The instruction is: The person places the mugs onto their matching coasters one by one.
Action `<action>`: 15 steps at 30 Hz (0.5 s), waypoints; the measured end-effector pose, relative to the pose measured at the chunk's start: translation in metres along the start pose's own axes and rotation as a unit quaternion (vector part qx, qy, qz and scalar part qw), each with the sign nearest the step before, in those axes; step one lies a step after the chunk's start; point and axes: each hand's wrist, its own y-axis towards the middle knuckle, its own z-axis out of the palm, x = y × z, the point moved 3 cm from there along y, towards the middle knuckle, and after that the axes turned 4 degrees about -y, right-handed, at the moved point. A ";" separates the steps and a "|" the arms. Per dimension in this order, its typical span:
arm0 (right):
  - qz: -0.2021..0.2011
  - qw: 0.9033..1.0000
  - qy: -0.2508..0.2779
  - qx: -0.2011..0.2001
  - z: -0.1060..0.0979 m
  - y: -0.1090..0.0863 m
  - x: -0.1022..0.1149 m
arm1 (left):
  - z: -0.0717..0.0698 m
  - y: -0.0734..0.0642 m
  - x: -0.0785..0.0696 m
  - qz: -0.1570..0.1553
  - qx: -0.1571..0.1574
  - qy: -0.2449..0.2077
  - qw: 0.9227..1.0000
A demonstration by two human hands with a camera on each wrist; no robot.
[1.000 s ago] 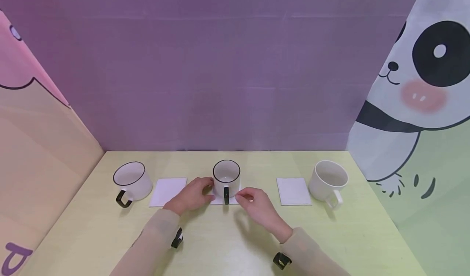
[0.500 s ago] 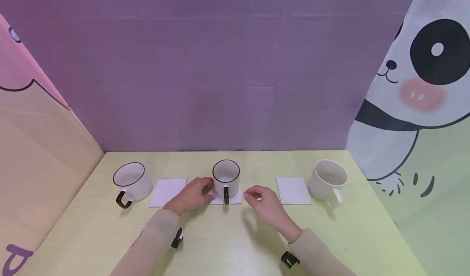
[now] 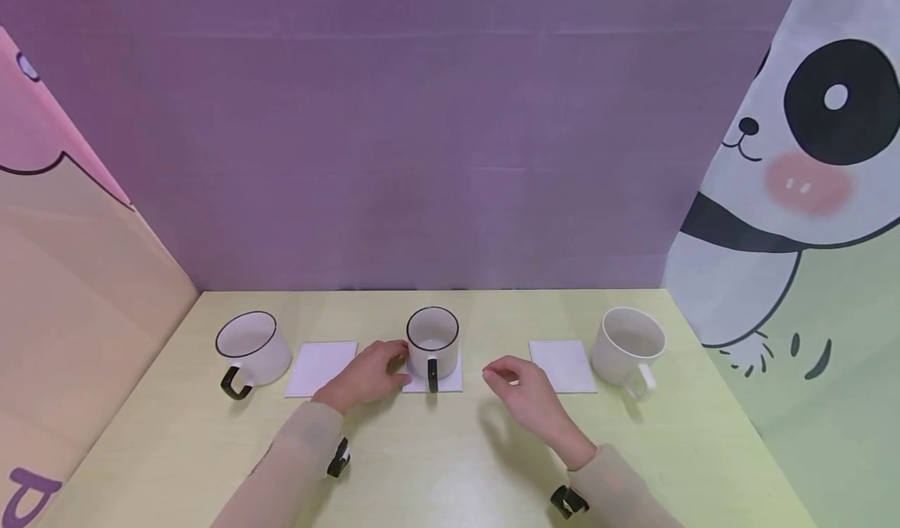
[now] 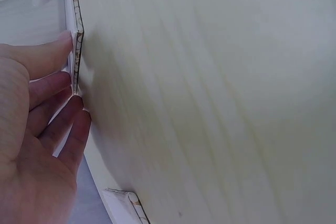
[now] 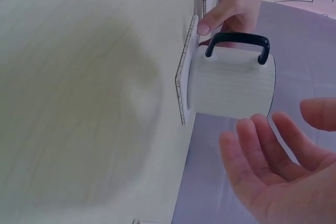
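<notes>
A white mug (image 3: 420, 358) with a black rim and black handle stands upright on a white square coaster (image 3: 451, 381), its handle toward me. My left hand (image 3: 367, 372) rests at the coaster's left edge; in the left wrist view the thumb tip (image 4: 64, 41) and bent fingers touch that edge. To the right of the mug my right hand (image 3: 529, 404) hovers over the table, apart from mug and coaster. Its fingers (image 5: 252, 145) are loosely bent with nothing between them and the thumb.
A second black-rimmed mug (image 3: 269, 362) stands at the left beside a bare coaster (image 3: 316, 362). On the right, another bare coaster (image 3: 562, 367) lies next to a plain white mug (image 3: 613, 362). A purple cloth wall (image 3: 436, 161) rises behind the table (image 3: 422, 465).
My right hand has drawn away from the middle coaster's right edge, moving right and slightly toward me. My left hand, the mugs and the coasters stay put.
</notes>
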 end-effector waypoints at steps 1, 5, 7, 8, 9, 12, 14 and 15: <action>0.002 1.000 0.000 -0.001 -0.001 0.000 -0.001 | 0.000 0.000 0.000 -0.001 0.001 -0.001 1.000; 0.006 1.000 -0.001 -0.004 -0.003 -0.001 -0.003 | 0.000 0.000 0.000 -0.004 0.004 -0.003 1.000; 0.008 1.000 -0.003 -0.007 -0.005 -0.002 -0.003 | 0.000 0.000 0.000 -0.008 0.005 -0.005 1.000; 0.008 1.000 -0.003 -0.010 -0.006 -0.002 -0.004 | 0.000 0.000 0.000 -0.009 0.004 -0.005 1.000; 0.008 1.000 -0.003 -0.012 -0.007 -0.002 -0.004 | 0.000 0.000 0.000 -0.011 0.005 -0.007 1.000; 0.012 1.000 0.000 -0.017 -0.009 -0.003 -0.004 | -0.001 0.000 -0.001 -0.010 0.003 -0.008 1.000; 0.015 1.000 0.000 -0.019 -0.010 -0.003 -0.004 | -0.001 0.000 0.000 -0.009 0.002 -0.007 1.000; 0.017 1.000 0.001 -0.019 -0.011 -0.003 -0.005 | -0.001 0.000 0.000 -0.008 0.002 -0.007 1.000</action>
